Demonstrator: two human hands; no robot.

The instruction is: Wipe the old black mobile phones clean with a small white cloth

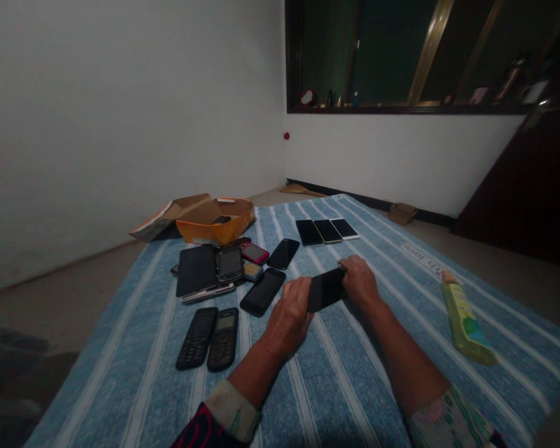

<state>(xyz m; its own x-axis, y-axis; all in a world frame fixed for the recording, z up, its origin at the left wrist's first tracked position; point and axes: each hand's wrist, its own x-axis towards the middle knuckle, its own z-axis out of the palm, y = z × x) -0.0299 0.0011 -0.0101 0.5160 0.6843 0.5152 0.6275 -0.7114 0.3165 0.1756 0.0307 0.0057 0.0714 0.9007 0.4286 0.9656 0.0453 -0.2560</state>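
Note:
A black smartphone (pixel 325 290) is held at both ends, its dark face up, over the striped cloth. My left hand (pixel 290 314) grips its left end, and my right hand (pixel 358 283) has its fingers closed on the right end. Left of my left hand lies another black phone (pixel 263 292), with a dark phone (pixel 284 254) just behind it. Beyond the held phone, three phones lie side by side: a black one (pixel 308 232), one with a yellowish edge (pixel 328 231) and a white-edged one (pixel 345 228).
Two keypad phones (pixel 196 338) (pixel 223 339) lie at the front left. Behind them are a dark tablet-like item (pixel 196 270) and a pile of phones, then an open orange box (pixel 215 231). A yellow-green bottle (pixel 466 320) lies on the right.

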